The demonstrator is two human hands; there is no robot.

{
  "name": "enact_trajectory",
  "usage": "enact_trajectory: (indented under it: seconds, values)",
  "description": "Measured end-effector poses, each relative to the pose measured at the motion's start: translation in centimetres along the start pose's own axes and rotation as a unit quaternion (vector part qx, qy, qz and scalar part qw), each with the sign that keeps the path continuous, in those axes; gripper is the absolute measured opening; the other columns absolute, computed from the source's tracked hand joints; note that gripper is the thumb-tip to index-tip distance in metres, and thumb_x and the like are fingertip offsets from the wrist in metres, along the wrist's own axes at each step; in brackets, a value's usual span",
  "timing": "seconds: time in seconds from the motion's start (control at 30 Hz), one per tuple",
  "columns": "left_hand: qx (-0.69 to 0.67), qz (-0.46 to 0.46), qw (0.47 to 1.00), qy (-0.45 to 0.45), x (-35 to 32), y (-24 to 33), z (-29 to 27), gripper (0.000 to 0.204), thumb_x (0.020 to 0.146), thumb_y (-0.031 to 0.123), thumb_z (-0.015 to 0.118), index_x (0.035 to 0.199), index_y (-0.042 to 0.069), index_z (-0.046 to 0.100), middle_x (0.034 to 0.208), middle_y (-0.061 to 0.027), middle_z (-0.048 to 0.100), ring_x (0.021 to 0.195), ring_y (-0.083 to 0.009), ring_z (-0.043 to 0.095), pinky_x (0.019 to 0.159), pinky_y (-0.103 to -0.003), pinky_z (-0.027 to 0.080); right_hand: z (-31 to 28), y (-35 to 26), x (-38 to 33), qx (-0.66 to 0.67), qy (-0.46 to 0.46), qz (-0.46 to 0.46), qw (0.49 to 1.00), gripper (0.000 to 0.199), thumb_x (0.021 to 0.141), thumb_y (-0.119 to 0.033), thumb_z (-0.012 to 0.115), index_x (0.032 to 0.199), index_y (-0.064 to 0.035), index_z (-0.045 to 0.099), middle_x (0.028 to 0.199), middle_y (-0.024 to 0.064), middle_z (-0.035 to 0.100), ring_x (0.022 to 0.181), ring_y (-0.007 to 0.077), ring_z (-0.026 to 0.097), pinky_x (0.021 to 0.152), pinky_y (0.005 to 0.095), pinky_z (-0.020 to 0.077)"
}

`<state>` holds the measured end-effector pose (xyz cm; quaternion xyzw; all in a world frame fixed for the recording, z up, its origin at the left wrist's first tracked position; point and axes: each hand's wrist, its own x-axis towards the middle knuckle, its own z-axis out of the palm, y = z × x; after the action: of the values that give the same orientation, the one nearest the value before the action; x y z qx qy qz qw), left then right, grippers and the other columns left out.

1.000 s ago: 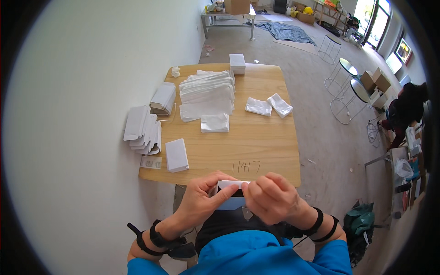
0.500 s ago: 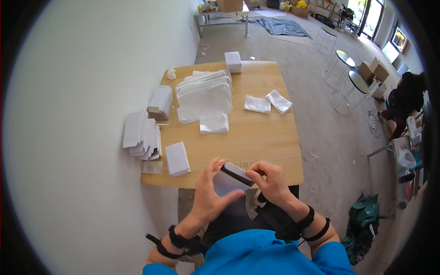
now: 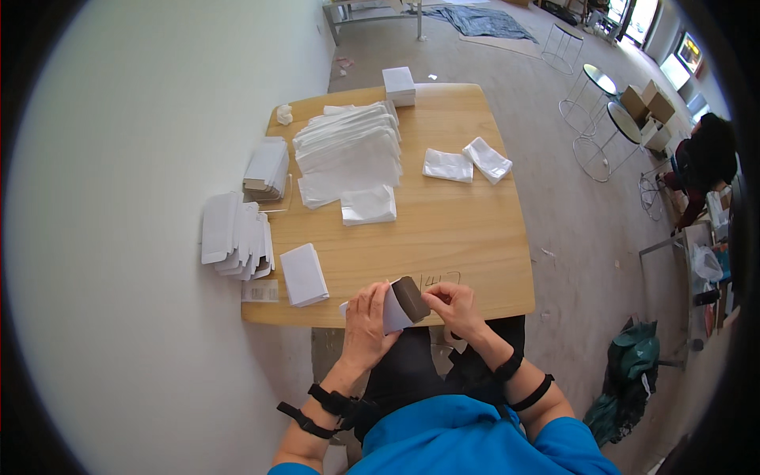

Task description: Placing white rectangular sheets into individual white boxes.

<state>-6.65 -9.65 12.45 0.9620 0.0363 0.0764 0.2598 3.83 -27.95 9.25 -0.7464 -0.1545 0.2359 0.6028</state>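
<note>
Two hands, left hand [image 3: 366, 323] and right hand [image 3: 454, 307], each close a grip on a small white box [image 3: 393, 310] with dark open flap at the worktop's [image 3: 443, 237] near edge, flat boxes [image 3: 303, 274] left, pouch stack [image 3: 350, 150] farther.

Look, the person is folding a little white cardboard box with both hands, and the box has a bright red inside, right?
Not quite. In the head view the small white cardboard box has a dark brown inside on its open flap, not bright red. The rest holds: the left hand and the right hand both grip it at the near edge of the wooden table.
</note>
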Motion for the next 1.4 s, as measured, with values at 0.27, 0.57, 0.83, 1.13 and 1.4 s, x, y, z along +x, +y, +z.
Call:
enact_trajectory:
  seconds: [0.27,0.57,0.83,1.13,1.4]
  values:
    - [-0.016,0.058,0.997,-0.056,2.6,-3.1,1.8,0.094,0.062,0.012,0.085,0.142,0.002,0.037,0.135,-0.0164,0.047,0.127,-0.0363,0.044,0.110,-0.045,0.036,-0.4,5.6,3.4,0.311,-0.127,0.252,0.907,0.018,0.100,-0.017,0.058,0.103,-0.0007,0.065,0.098,0.0035,0.066,0.083,0.0109,0.062,0.075,0.0262,0.0525]
    - [0.100,0.043,0.984,-0.142,5.9,-7.2,5.6,0.091,0.068,0.020,0.085,0.144,0.002,0.038,0.136,-0.0133,0.047,0.128,-0.0330,0.043,0.112,-0.045,0.034,1.2,7.7,12.4,-0.036,0.089,0.089,0.991,0.019,0.090,-0.016,0.063,0.093,0.0027,0.067,0.077,0.0116,0.070,0.072,0.0199,0.068,0.066,0.0340,0.0535]
    - [-0.220,-0.383,0.886,0.144,15.8,-14.2,6.2,0.055,0.086,0.034,0.072,0.125,-0.001,0.053,0.116,-0.0172,0.060,0.108,-0.0315,0.059,0.092,-0.043,0.047,3.5,3.7,23.0,-0.165,0.208,0.139,0.954,0.037,0.081,-0.034,0.073,0.094,-0.0001,0.069,0.089,0.0181,0.072,0.083,0.0346,0.070,0.074,0.0428,0.0542]
    - [-0.069,-0.473,0.878,0.020,21.1,-20.1,8.8,0.046,0.073,0.034,0.081,0.103,0.004,0.063,0.112,-0.0155,0.061,0.108,-0.0317,0.060,0.093,-0.042,0.049,7.0,5.9,27.6,-0.272,0.197,0.233,0.913,0.030,0.073,-0.030,0.077,0.088,-0.0050,0.071,0.092,0.0179,0.072,0.091,0.0361,0.070,0.078,0.0460,0.0549]
    - [-0.029,-0.470,0.882,0.002,21.2,-19.4,8.3,0.035,0.074,0.032,0.078,0.099,0.010,0.066,0.108,-0.0087,0.065,0.107,-0.0299,0.062,0.090,-0.046,0.049,8.2,5.2,26.6,-0.355,0.240,0.070,0.901,0.014,0.076,-0.014,0.072,0.086,-0.0041,0.070,0.099,0.0175,0.072,0.094,0.0365,0.070,0.081,0.0457,0.0527]
